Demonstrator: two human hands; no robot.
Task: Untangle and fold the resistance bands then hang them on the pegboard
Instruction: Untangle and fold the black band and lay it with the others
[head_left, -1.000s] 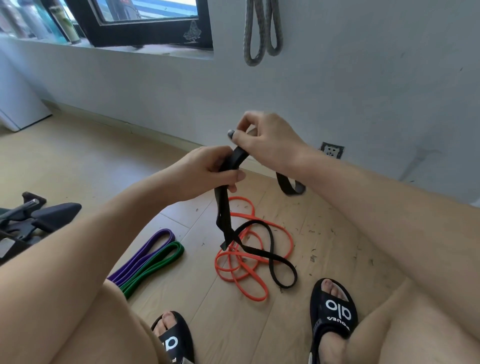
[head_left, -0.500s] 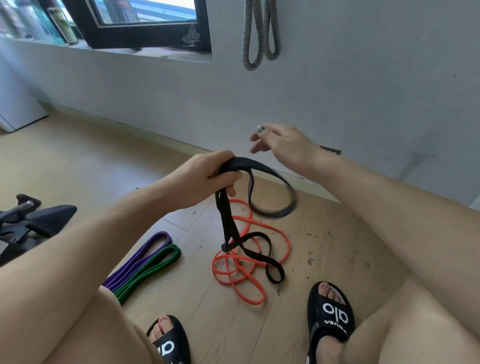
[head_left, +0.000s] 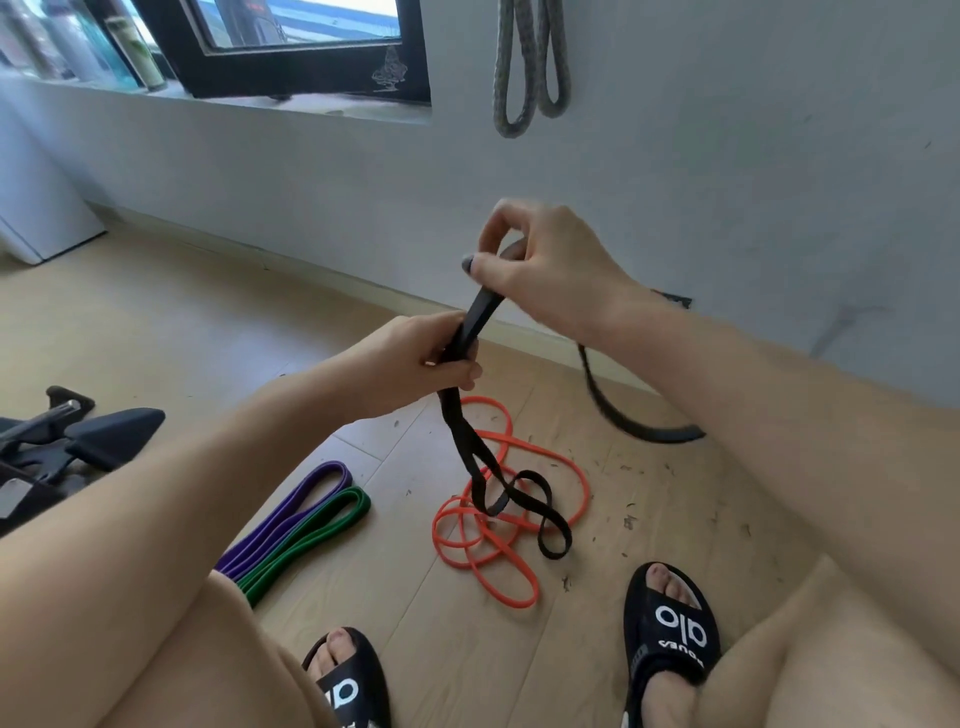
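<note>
A black resistance band (head_left: 460, 441) runs between both my hands above the wooden floor. My left hand (head_left: 415, 358) grips its bunched middle, and the lower loops hang down onto a tangled orange band (head_left: 514, 525). My right hand (head_left: 540, 265), higher and to the right, pinches the band's upper end; a blurred black loop swings out below my right forearm. A purple band (head_left: 291, 512) and a green band (head_left: 306, 540) lie folded side by side on the floor at the left. A grey band (head_left: 524, 67) hangs in loops on the wall above.
My two feet in black sandals (head_left: 670, 639) stand at the bottom, close to the orange band. Black exercise equipment (head_left: 78, 441) lies at the far left. A white wall with a socket (head_left: 675, 300) rises just behind my hands; a window sill runs along the top left.
My right hand, open and off the band half a second ago, has come back and pinches its upper end. The free black loop has swung out to the right.
</note>
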